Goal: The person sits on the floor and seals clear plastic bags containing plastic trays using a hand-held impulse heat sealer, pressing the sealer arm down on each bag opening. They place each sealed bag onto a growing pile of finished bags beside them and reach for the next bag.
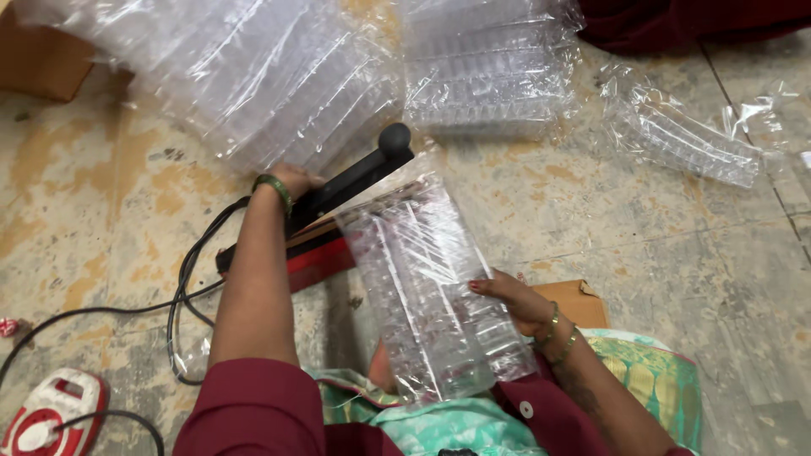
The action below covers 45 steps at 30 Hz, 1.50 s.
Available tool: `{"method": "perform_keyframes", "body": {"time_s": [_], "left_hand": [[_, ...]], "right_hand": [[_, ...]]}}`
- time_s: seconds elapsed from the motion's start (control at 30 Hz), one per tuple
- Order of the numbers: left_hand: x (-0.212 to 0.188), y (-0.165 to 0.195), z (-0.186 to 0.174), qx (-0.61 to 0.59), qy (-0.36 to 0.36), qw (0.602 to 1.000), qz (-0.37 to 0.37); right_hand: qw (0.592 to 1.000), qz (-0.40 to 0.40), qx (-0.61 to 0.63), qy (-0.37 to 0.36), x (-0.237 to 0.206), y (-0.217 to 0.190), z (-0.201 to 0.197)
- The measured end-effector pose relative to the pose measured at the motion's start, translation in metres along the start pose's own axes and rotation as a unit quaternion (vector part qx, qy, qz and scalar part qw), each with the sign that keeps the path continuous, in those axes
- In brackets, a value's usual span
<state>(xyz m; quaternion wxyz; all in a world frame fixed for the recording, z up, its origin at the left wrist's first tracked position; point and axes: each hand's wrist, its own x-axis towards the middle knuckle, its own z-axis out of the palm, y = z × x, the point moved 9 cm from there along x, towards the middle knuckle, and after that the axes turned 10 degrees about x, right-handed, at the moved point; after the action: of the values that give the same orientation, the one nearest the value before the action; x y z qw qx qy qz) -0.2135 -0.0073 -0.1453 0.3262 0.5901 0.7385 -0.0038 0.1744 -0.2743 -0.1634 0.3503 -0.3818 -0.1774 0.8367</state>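
Left hand (291, 179) closed on black lever (355, 179) of heat sealer (317, 253), pressing down. Right hand (514, 297) gripping right edge of clear plastic packet (427, 287), long axis toward sealer, top end probably under lever. More clear packets (490, 72) on floor (676, 253) beyond; red-white extension reel (51, 414) at lower left corner

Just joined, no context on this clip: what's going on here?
A person sits on a worn floor with a black-handled sealer in front of them. The left hand presses on the sealer's arm, while the right hand holds a clear plastic bag of transparent trays, its top end lying under the sealer arm. More clear packs lie on the floor beyond. A black cable runs left, and a red-and-white extension socket lies at the lower left.
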Motion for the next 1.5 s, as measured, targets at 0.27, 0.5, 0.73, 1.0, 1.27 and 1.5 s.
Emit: {"method": "perform_keyframes", "body": {"time_s": [0.27,0.5,0.73,1.0,1.27,1.5], "left_hand": [[-0.061,-0.077,-0.013,-0.172,0.084,0.980,-0.044],[-0.096,-0.093,-0.010,-0.247,0.127,0.960,-0.023],[-0.099,-0.096,-0.005,-0.275,0.118,0.954,-0.032],[-0.079,-0.102,-0.001,-0.267,0.135,0.954,-0.019],[-0.082,-0.097,0.002,-0.290,0.098,0.952,-0.023],[-0.086,-0.098,-0.011,-0.132,0.177,0.975,-0.024]], "right_hand": [[0.981,0.019,-0.174,-0.077,0.034,0.044,0.049],[0.968,0.120,-0.213,-0.048,0.034,0.061,0.051],[0.908,0.170,-0.380,0.045,0.029,0.065,0.036],[0.785,0.208,-0.578,0.087,0.033,0.059,0.010],[0.602,-0.525,-0.556,0.230,0.056,-0.223,0.158],[0.725,-0.203,-0.606,0.258,0.175,-0.227,0.172]]}}
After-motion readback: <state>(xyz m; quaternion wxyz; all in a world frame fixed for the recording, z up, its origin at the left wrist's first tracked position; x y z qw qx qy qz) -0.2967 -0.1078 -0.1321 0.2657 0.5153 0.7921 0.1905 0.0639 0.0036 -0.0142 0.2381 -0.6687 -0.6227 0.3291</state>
